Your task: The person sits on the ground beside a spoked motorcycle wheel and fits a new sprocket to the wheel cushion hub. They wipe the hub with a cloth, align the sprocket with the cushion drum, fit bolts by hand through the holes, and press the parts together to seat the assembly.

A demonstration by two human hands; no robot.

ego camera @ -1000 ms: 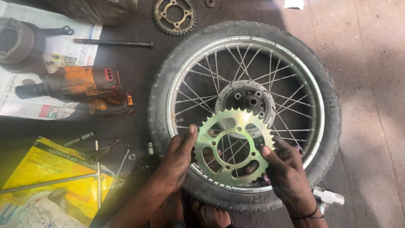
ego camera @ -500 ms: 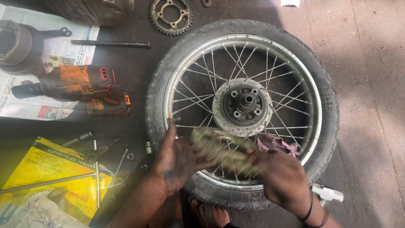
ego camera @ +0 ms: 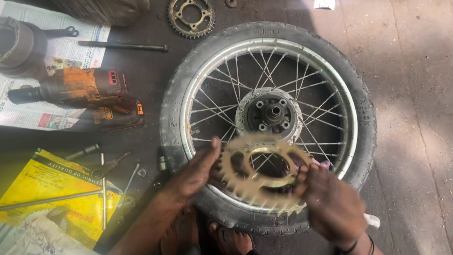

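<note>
Both hands hold a sprocket [ego camera: 264,172] over the lower part of a spoked wheel [ego camera: 268,123] lying flat on the floor.

Left hand [ego camera: 196,171] grips the sprocket's left edge, fingers curled round it; right hand [ego camera: 332,204] is closed on its right edge. Sprocket is blurred and tilted, just below the hub [ego camera: 270,113], over the spokes and the near rim. Left of the wheel: orange power tool [ego camera: 80,92] on the dark floor, newspaper [ego camera: 28,113] under its nose, a long bolt [ego camera: 122,46], yellow packet [ego camera: 47,189] with rods and a wrench. A second, darker sprocket [ego camera: 191,16] lies above the tyre.
</note>
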